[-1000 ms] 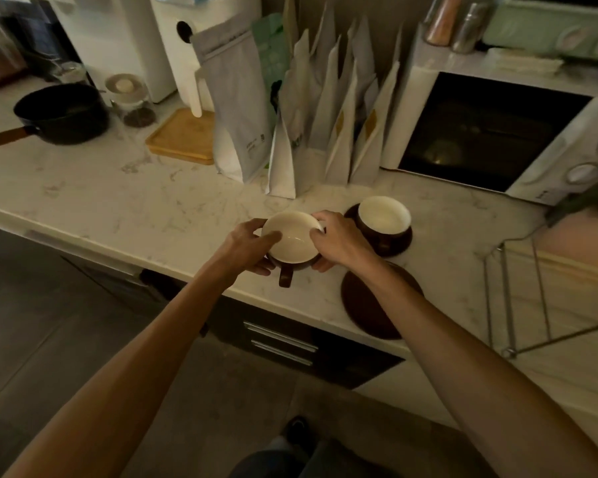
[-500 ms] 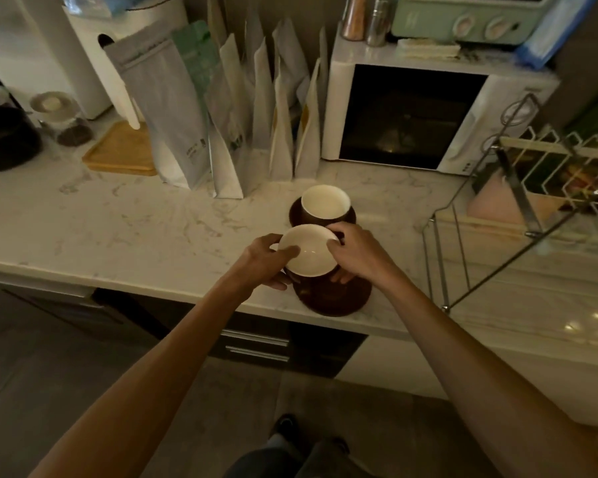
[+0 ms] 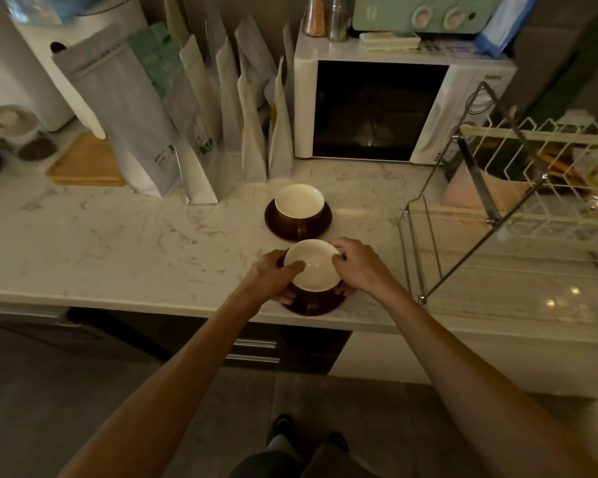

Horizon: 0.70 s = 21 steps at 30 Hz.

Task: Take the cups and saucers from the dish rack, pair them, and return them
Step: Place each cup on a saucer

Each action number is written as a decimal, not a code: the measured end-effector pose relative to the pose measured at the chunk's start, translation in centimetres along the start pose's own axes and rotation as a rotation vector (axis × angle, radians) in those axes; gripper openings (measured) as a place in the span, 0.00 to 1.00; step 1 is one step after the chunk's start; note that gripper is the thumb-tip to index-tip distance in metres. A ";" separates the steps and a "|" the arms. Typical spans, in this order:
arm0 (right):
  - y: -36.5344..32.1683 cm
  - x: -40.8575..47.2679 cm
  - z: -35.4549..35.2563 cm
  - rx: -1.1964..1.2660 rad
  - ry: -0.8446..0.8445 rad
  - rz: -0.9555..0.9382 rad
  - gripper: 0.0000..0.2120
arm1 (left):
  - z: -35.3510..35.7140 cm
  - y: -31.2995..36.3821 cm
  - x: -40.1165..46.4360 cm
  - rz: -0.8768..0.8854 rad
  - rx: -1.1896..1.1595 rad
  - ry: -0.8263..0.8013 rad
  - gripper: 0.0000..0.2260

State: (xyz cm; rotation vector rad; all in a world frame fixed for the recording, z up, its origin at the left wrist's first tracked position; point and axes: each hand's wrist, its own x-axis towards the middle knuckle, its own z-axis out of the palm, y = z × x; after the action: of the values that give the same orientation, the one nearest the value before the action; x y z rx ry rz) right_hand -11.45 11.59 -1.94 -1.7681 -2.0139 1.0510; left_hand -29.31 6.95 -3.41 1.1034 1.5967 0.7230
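Now 2 cups (image 3: 312, 264), 2 saucers (image 3: 311, 305), both hands (image 3: 270, 276) on 1 cup.

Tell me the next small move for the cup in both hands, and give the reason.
Probably let go of the near cup and check it sits centred. Both the left hand and the right hand grip its rim, and it appears to sit on the brown saucer near the counter edge. The far cup is already paired, so carrying the pairs to the dish rack would follow.

Single head-worn view looked forward and down, close above both hands: left hand (image 3: 273, 276), right hand (image 3: 358, 267), counter (image 3: 118, 243) spreading beyond them.
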 end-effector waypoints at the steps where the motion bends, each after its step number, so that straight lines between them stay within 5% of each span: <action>1: 0.1 0.1 0.1 0.000 0.000 0.004 0.17 | 0.1 -0.1 0.1 -0.003 0.001 0.002 0.22; 21: 0.7 1.3 0.8 -0.021 -0.017 -0.023 0.16 | 0.3 -1.4 1.4 -0.016 -0.003 0.012 0.24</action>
State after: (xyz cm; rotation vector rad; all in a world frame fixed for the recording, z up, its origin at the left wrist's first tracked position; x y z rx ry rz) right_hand -11.66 12.54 -3.31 -1.7478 -2.0571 1.0450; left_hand -29.50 7.59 -5.28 1.0856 1.6126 0.7225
